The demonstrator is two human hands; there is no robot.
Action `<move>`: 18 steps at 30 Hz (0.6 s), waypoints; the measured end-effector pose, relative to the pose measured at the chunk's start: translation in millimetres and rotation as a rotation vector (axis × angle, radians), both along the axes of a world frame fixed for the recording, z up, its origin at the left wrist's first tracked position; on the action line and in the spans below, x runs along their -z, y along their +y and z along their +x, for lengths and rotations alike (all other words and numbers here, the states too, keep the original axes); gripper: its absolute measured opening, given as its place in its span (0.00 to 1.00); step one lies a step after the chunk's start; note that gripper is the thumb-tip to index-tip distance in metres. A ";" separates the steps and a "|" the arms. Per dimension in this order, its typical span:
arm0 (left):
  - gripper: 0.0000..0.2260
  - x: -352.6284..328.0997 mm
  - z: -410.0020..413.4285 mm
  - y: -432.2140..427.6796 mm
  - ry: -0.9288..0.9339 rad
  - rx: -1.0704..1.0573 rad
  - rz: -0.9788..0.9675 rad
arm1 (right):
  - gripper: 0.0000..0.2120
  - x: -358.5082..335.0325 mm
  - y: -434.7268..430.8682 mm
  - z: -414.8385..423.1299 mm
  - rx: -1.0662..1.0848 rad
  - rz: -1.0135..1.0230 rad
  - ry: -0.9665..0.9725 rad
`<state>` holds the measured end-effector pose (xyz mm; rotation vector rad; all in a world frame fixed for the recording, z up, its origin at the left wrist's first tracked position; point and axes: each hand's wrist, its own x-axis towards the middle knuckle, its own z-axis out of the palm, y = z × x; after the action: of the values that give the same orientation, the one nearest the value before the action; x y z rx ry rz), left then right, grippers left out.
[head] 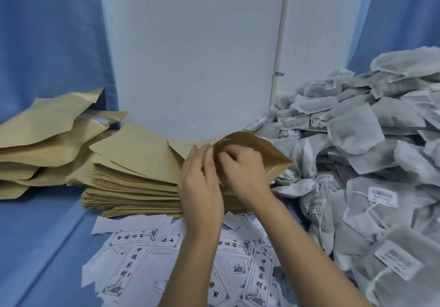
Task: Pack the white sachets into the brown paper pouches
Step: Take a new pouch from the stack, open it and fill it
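Observation:
A brown paper pouch (269,156) is held up above a flat stack of empty brown pouches (133,175), its mouth facing me. My left hand (202,183) pinches the near edge of the mouth between thumb and fingers. My right hand (242,171) has its curled fingers at the mouth, gripping the other lip. Whether a sachet is inside is hidden. A large heap of white sachets (371,164) with strings and small tags lies to the right.
A second, looser pile of brown pouches (47,135) lies at the left. Printed white paper labels (133,237) are scattered on the blue cloth (42,247) in front of me. A white panel (195,56) stands behind the stack.

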<state>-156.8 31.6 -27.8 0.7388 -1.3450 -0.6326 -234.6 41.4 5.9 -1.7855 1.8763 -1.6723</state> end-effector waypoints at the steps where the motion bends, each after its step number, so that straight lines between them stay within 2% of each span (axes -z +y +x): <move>1: 0.16 -0.2 0.2 -0.1 0.010 -0.010 0.003 | 0.13 6.4 4.8 -3.1 0.071 -0.165 0.005; 3: 0.16 -0.4 0.8 0.9 0.068 -0.032 0.000 | 0.11 16.4 14.1 -13.5 0.202 -0.480 0.022; 5: 0.17 -0.5 2.0 0.9 0.111 -0.056 -0.013 | 0.10 21.3 20.5 -26.9 0.307 -0.629 -0.071; 8: 0.14 1.4 2.4 -1.7 0.091 -0.063 -0.046 | 0.10 29.4 22.2 -43.9 0.381 -0.507 -0.358; 10: 0.13 2.7 2.6 -2.3 0.068 -0.069 -0.056 | 0.10 39.7 21.6 -53.9 0.447 -0.357 -0.372; 12: 0.13 2.1 3.5 -2.0 0.091 -0.086 -0.052 | 0.09 46.3 22.4 -66.9 0.540 -0.179 -0.169; 15: 0.10 -1.4 6.1 -1.2 0.160 -0.107 -0.025 | 0.12 56.2 21.8 -88.6 0.691 0.321 0.457; 16: 0.10 -2.5 6.6 -0.9 0.182 -0.108 -0.012 | 0.14 60.1 21.4 -92.7 0.701 0.446 0.572; 18: 0.11 -3.6 6.4 0.1 0.204 -0.114 -0.005 | 0.15 67.1 22.8 -95.0 0.706 0.570 0.648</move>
<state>-150.4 31.7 -24.1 0.7215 -1.1093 -0.5970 -329.5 64.2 -61.2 -1.5981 3.1010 -0.4555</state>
